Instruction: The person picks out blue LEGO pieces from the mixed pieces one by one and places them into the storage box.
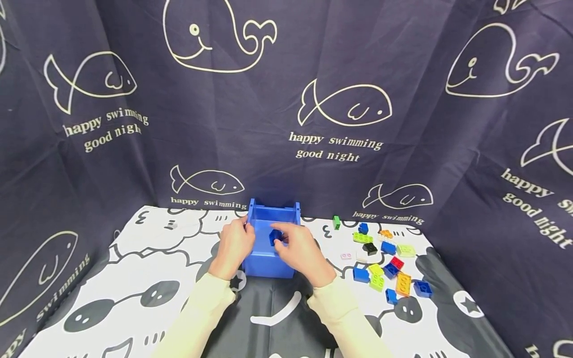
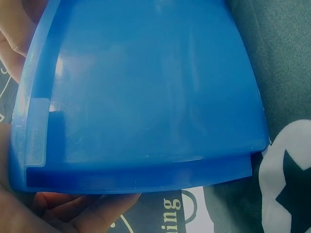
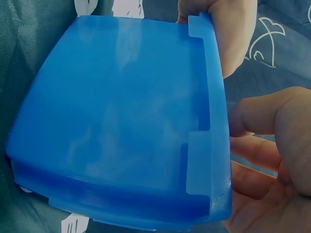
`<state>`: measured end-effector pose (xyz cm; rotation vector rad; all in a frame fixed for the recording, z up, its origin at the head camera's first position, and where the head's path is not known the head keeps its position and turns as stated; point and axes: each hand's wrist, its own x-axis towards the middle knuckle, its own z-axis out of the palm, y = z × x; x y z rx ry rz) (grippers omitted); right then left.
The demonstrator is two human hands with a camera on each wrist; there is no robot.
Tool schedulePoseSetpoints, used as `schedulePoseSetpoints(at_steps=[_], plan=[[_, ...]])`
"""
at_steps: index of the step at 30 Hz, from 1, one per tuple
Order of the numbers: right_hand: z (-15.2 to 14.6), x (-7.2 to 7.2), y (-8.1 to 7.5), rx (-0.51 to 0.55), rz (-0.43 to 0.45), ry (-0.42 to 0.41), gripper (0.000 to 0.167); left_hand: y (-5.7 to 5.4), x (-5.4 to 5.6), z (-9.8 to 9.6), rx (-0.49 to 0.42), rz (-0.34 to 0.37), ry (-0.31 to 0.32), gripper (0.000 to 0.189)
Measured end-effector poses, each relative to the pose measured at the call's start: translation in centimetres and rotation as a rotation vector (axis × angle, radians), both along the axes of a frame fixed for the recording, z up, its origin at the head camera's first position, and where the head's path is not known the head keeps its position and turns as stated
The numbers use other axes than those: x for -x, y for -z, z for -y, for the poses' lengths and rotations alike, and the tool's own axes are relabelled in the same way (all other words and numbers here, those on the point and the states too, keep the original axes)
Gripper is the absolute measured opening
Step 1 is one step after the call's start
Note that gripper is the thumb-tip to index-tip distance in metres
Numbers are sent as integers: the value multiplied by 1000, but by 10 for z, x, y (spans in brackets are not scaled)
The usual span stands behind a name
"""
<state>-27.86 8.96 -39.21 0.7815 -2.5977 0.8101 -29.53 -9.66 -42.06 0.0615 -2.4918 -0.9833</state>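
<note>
A blue open-topped bin (image 1: 269, 268) stands on the cloth, its side walls filling both wrist views. My left hand (image 1: 235, 246) grips its left rim; in the left wrist view fingers (image 2: 104, 208) wrap past the bin's edge at the bottom left. Over the bin's opening, my right hand (image 1: 301, 248) pinches a dark blue toy brick (image 1: 273, 237) between thumb and index finger. The right wrist view shows the right hand (image 3: 277, 155) beside the rim, with the brick hidden behind the bin wall (image 3: 121, 111).
Loose toy bricks lie scattered to the right, among them an orange brick (image 1: 403, 284), a blue brick (image 1: 361, 275), a black brick (image 1: 369, 248) and a green brick (image 1: 336, 222) farther back. A dark printed curtain (image 1: 268, 114) rises close behind the bin.
</note>
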Motion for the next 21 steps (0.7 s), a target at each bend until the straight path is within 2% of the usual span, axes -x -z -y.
schedulePoseSetpoints(at_steps=[9,21], plan=[[1,1,1,11,-8,-21,37,0,0,1,-6,7,-2,37],[0,0,0,13,-19,10,35,0,0,1,-1,14,2,38]])
